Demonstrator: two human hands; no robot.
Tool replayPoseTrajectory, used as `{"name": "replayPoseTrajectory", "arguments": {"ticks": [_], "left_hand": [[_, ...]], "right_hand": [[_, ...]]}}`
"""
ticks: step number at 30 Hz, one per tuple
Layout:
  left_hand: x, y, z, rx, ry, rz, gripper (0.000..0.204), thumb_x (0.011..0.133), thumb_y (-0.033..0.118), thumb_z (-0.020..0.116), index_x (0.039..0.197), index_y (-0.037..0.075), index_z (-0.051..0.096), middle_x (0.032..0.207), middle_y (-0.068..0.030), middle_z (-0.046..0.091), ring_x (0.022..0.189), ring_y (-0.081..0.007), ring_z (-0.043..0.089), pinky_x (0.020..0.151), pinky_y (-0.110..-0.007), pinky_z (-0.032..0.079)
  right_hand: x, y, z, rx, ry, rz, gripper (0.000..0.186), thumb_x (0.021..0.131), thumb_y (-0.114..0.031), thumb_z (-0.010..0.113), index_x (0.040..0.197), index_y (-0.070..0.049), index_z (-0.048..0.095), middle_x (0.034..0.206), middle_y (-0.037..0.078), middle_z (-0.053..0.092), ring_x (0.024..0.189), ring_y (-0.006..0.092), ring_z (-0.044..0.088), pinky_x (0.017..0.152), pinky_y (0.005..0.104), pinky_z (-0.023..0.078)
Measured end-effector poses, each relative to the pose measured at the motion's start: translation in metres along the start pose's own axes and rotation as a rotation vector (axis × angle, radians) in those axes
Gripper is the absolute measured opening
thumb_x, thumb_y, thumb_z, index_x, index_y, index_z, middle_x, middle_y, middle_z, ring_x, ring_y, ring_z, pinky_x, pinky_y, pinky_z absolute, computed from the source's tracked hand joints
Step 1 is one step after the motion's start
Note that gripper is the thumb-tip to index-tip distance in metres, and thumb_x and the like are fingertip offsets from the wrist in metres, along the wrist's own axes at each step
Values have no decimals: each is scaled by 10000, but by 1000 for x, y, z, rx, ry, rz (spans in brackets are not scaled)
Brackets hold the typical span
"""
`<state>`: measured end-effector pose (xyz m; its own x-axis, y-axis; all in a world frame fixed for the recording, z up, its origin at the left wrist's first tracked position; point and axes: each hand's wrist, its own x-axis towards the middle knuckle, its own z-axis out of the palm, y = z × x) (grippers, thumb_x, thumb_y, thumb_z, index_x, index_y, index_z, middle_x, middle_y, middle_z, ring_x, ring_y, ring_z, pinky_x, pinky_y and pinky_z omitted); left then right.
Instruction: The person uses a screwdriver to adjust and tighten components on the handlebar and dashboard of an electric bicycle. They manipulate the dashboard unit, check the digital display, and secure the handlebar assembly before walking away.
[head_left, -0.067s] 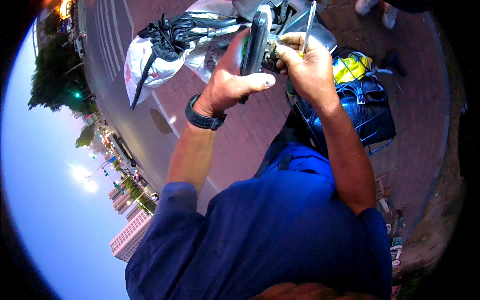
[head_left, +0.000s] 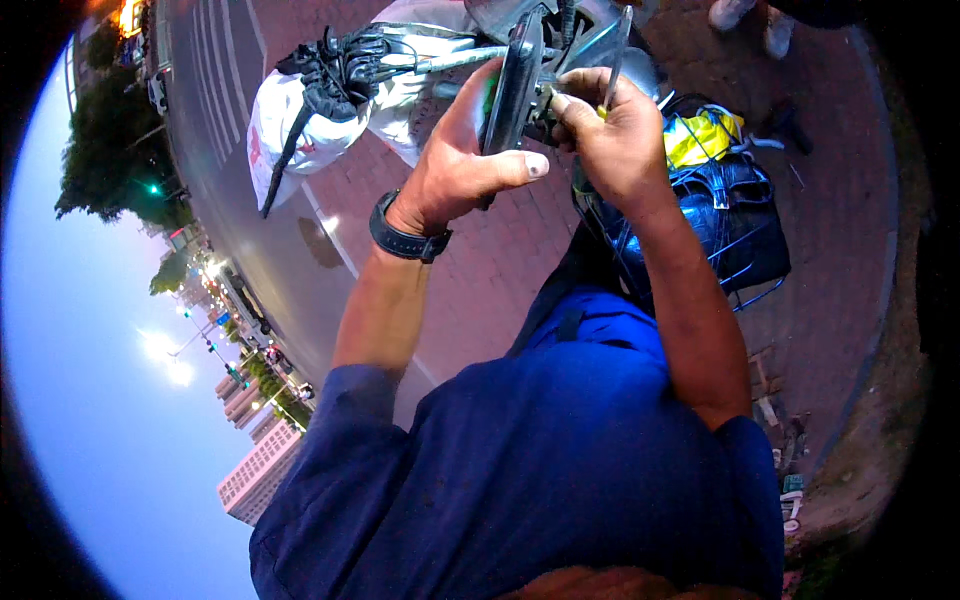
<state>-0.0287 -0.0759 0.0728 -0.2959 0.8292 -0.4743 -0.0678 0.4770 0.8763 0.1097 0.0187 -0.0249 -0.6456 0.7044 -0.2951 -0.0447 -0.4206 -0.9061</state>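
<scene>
My left hand (head_left: 462, 165), with a black watch on its wrist, grips a dark, flat, round-edged part (head_left: 515, 85) seen nearly edge-on. Its thumb stretches across the near end while the other fingers are hidden behind. Close to the right, my right hand (head_left: 622, 140) is closed, thumb and fingers pinched near small metal pieces (head_left: 543, 100) on that part's side. From this hand a slim metal-shafted tool (head_left: 620, 55) sticks upward, a bit of yellow showing at the fingers. Whether its tip touches anything is hidden.
A vehicle's grey handlebar area (head_left: 590, 35) lies beyond my hands, with black cords and a white cover (head_left: 290, 125) at left. A wire basket (head_left: 735, 250) holds a dark bag and yellow cloth (head_left: 700, 138). Another person's shoes (head_left: 778, 35) stand at upper right, a road (head_left: 250, 210) at left.
My right thumb and the tool have shifted slightly, and the dark part is turned a little. Both hands keep their hold.
</scene>
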Motion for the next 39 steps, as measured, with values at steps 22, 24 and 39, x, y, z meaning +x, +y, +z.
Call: {"name": "replayPoseTrajectory", "arguments": {"ticks": [22, 24, 39], "left_hand": [[-7, -2, 2, -19, -90, -2, 980, 788, 151, 800, 1595, 16, 260, 1415, -136, 503, 1306, -243, 510, 1129, -406, 398], [-10, -15, 1, 72, -63, 114, 1011, 778, 150, 812, 1600, 13, 240, 1434, -138, 487, 1325, -250, 492, 1136, -404, 387], [-32, -60, -1, 420, -38, 246, 1054, 751, 136, 843, 1598, 50, 221, 1454, -145, 464, 1212, -234, 534, 1020, -388, 475]], "right_hand": [[-10, -3, -1, 121, 19, 14, 287, 941, -32, 693, 1224, 10, 665, 1000, 61, 726, 739, 80, 638, 632, 238, 521], [-11, -2, -2, 145, 14, -13, 290, 944, -38, 695, 1229, 2, 666, 1023, 61, 732, 761, 82, 649, 639, 239, 527], [-33, -1, -9, 235, -13, 2, 313, 931, 20, 707, 1234, 11, 632, 1083, 52, 712, 986, 102, 663, 876, 254, 536]]}}
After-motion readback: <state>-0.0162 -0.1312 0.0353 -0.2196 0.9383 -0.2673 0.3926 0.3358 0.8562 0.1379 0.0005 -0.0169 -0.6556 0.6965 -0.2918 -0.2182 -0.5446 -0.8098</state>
